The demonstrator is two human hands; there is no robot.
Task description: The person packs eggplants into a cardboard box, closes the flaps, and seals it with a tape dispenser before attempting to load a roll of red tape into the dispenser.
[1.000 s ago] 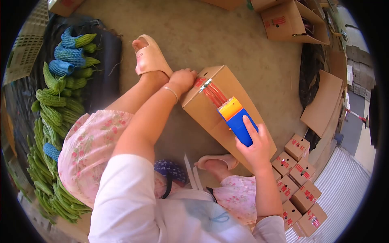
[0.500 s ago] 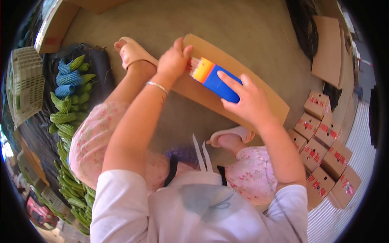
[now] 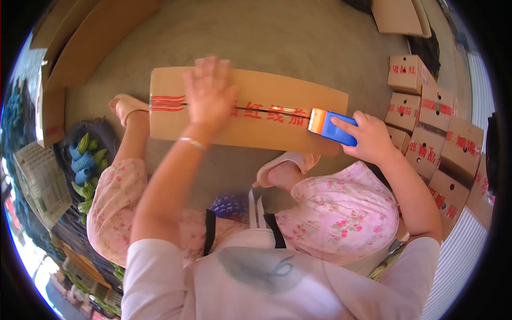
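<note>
In front of my feet lies a long brown cardboard box (image 3: 250, 133), its top flaps meeting along a seam with red printing. My left hand (image 3: 210, 96) is flat on the left part of the top, fingers outstretched and a little blurred. A blue and orange tape dispenser (image 3: 338, 128) is in the grip of my right hand (image 3: 370, 136). Its toothed orange end rests over the seam near the box's right end. A shiny strip of tape (image 3: 274, 110) runs along the seam to the left of the dispenser.
At the right, several brown boxes with red print (image 3: 424, 146) are stacked. Folded cardboard (image 3: 96, 42) stands at the upper left, more cardboard (image 3: 397, 16) at the upper right. Bitter melons in blue netting (image 3: 82, 162) and a pale crate (image 3: 42, 176) are on the left.
The box has turned, so its printed top and seam now show. My left hand has moved from the tape end onto the box top. The dispenser has moved right and slightly down.
</note>
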